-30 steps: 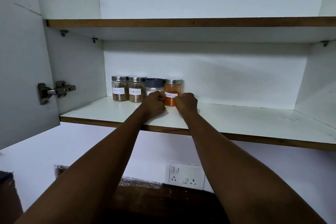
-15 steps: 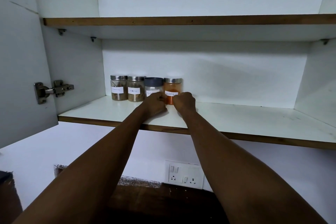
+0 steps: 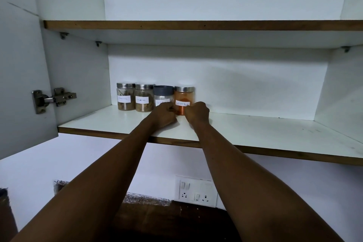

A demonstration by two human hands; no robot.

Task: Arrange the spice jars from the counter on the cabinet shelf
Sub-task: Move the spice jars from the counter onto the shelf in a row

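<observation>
Left hand (image 3: 164,114) and right hand (image 3: 197,113), fingers curled, flank the base of the orange-powder jar (image 3: 184,100) and touch it; full grip cannot be confirmed. Jar stands upright, last in a row of four at the shelf (image 3: 255,129) back wall. Shelf bare to its right; front edge near wrists.

four jars (image 3: 155,98) side by side at the back left of the lower shelf (image 3: 255,131)

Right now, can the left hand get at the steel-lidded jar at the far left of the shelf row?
Probably yes. The left hand sits two jars along, and the shelf before the far-left steel-lidded jar shows nothing in its way.
</observation>
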